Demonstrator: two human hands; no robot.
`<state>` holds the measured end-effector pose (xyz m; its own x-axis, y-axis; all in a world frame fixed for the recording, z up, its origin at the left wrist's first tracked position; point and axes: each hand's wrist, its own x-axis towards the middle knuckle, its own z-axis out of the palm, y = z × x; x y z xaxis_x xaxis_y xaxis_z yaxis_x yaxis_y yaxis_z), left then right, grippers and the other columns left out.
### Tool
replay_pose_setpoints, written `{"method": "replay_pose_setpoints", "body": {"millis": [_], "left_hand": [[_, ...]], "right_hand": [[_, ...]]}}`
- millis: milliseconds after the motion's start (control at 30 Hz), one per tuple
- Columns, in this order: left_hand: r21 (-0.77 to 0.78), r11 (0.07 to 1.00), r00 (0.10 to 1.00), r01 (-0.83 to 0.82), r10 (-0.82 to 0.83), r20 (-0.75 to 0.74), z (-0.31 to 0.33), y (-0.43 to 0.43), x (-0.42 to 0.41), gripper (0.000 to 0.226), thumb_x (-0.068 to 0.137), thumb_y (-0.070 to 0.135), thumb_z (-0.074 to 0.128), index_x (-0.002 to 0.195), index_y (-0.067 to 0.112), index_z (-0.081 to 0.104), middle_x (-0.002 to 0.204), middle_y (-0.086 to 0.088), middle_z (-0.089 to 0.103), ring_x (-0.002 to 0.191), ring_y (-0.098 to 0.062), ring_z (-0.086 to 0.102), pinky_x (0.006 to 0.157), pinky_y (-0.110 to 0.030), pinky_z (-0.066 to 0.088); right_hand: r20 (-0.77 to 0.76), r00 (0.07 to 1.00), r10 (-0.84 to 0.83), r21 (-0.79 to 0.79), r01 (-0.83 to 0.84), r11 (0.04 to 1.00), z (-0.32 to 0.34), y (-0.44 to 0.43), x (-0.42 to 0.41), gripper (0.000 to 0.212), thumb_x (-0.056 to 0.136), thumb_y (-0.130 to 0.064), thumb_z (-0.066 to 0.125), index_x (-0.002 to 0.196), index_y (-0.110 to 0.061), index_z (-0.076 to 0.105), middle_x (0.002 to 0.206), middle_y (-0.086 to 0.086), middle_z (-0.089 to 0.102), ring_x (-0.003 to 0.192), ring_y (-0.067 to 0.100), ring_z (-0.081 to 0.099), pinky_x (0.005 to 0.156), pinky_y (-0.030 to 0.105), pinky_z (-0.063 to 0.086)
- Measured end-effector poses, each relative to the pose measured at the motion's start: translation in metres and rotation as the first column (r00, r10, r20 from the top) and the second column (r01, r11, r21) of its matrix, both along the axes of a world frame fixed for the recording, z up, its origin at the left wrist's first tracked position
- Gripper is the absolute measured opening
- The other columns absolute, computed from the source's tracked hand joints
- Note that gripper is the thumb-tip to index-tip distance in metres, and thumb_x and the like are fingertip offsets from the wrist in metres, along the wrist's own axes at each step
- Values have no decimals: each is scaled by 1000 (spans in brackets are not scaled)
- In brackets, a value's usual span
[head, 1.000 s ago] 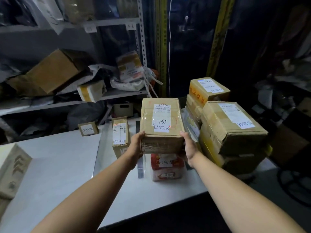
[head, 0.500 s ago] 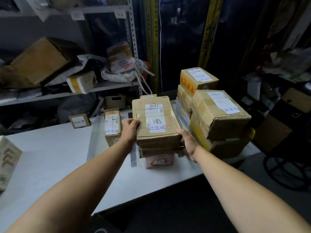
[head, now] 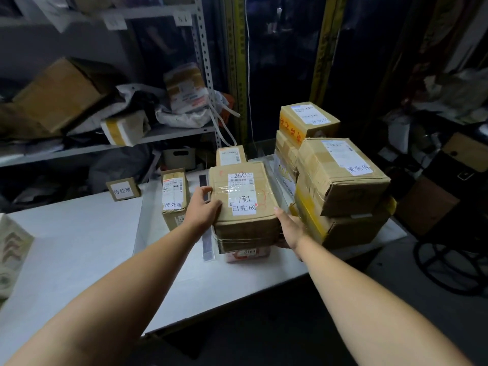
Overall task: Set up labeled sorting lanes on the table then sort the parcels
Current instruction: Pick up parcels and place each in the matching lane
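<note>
Head view:
- Taped cardboard parcel (head: 244, 199) with a white label reading 已完成, near the middle of the tabletop (head: 79, 247), directly over a red-and-white parcel (head: 248, 254); resting on it or just above it, cannot tell.
- Left hand (head: 203, 207) grasping the cardboard parcel's left side, fingers curled over its top edge.
- Right hand (head: 290, 225) clasping the lower right corner of the same parcel, thumb up along the edge, other fingers hidden behind the box.
- Dark divider strip (head: 207, 244) lying flat on the tabletop just left of the two stacked parcels.
- Narrow upright parcel (head: 174, 196) labelled 待处理, just left of the left hand; small sign card (head: 122, 190) with the same words standing farther left.
- Small parcel (head: 231, 155) right behind the held one.
- On the right, a stack: parcel labelled 异常件 (head: 340, 175) on a larger taped box (head: 351, 228), with a yellow-printed box (head: 309, 120) higher at the back.
- Metal shelf rack (head: 158, 136) beyond the tabletop, loaded with boxes and bags.
</note>
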<state>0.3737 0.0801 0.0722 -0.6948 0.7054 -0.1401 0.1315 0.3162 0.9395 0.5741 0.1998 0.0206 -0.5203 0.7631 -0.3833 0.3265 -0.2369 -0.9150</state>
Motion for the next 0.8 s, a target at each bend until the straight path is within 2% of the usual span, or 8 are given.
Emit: {"method": "replay_pose_setpoints", "body": {"millis": [100,200,300,367,467,567,667,800], "left_hand": [[-8,1000,1000,-10,10,-19,-2,-2,1,52,94,18,59,142,14,40,134,-8,54,110,-24,64,92,-43,57],[-6,1000,1000,-9,9,-15,-5,-1,2,51,95,19,59,142,14,40,131,-4,53,107,-21,64,90,-42,58],[2,1000,1000,-21,21,12,-5,-2,2,47,97,20,57,141,13,42,132,-6,54,109,-20,62,87,-36,57],[10,999,999,-51,51,2,-4,-3,0,45,99,19,55,141,12,43,133,-6,54,116,-20,55,90,-32,49],[9,996,996,-87,87,-10,-1,-7,-8,43,99,20,56,140,14,44,131,-5,52,119,-23,52,96,-38,46],[13,990,990,-138,139,-11,9,-17,-21,41,97,20,56,137,17,47,129,-4,54,115,-24,54,97,-42,49],[80,970,974,-228,227,23,22,-39,-42,31,93,18,58,123,21,54,126,-6,60,113,-25,59,100,-51,50],[119,906,914,-406,401,61,39,-105,-76,29,88,14,59,116,21,58,116,-3,66,106,-22,62,96,-45,52]], "right_hand": [[32,999,13,90,-16,996,11,2,-1,44,96,-59,55,102,-21,75,103,2,74,102,22,66,85,32,54],[16,1000,2,168,-5,986,18,5,-1,38,104,-40,54,112,-8,74,101,5,71,94,20,63,67,21,45],[-8,1000,-10,234,11,972,30,8,-4,35,104,-35,53,115,-7,72,104,8,71,97,23,63,66,20,45],[38,998,-56,327,41,944,43,11,-12,35,102,-37,54,122,-12,68,109,5,68,97,20,60,67,22,43],[92,990,-106,490,47,870,65,10,-36,38,97,-45,55,124,-20,65,111,-1,66,101,20,61,76,29,45],[75,997,15,565,-55,823,86,-8,-75,36,97,-43,54,124,-21,64,115,-2,66,99,17,59,72,28,44],[33,992,122,563,-119,818,107,-40,-121,25,96,-35,56,117,-23,66,107,-4,64,97,18,57,78,31,45],[-2,960,278,573,-227,787,122,-104,-193,15,92,-32,60,103,-29,68,101,-5,71,98,21,64,84,33,51]]}}
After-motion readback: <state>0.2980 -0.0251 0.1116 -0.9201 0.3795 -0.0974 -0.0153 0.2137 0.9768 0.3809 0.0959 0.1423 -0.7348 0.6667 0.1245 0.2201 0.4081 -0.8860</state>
